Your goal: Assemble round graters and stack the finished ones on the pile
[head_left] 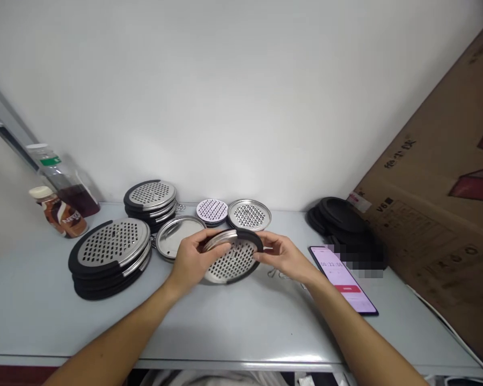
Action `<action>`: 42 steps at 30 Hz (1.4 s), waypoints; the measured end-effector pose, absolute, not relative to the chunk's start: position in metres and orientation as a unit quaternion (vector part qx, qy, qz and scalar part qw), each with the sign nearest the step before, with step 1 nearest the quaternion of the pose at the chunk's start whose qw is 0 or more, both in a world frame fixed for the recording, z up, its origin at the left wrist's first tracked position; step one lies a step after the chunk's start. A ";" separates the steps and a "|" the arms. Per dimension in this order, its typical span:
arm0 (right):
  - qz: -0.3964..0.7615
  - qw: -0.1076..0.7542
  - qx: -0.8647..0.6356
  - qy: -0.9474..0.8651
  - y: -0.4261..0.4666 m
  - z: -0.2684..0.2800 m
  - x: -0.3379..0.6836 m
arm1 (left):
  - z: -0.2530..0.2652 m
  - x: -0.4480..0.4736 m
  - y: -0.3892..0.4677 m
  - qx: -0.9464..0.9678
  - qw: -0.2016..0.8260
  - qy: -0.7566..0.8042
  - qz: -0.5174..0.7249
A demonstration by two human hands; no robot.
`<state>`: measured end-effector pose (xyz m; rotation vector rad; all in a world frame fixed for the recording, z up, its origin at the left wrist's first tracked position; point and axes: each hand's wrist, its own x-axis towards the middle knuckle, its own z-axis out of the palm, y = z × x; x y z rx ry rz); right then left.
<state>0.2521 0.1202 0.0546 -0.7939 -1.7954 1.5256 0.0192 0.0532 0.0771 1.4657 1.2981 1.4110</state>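
Both hands grip a round metal disc with rows of holes and a partial black rim, tilted up above the tabletop. My left hand pinches its left edge, thumb across the perforated face. On the right edge, my right hand closes with thumb in front and fingers behind. Just behind the disc lie a plain shallow metal dish, a small lilac perforated disc and a round silver grater-like plate. Small metal wire loops show partly under my right wrist.
Two stacks of similar black-rimmed discs stand at left, a nearer one and a farther one. Bottles are behind them. At right are a phone, black round pieces and a large cardboard box. The grey table's front edge runs below.
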 end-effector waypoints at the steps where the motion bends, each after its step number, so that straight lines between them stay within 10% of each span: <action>1: 0.592 0.298 -0.284 -0.692 0.121 0.055 0.254 | 0.077 0.020 0.051 0.601 0.324 0.491 0.541; 16: 0.616 0.222 -0.362 -0.664 0.138 0.041 0.267 | 0.047 0.042 0.030 0.942 0.080 0.216 0.246; 42: 0.482 0.183 -0.353 -0.781 0.130 0.046 0.267 | 0.053 -0.002 0.052 0.836 0.300 0.440 0.130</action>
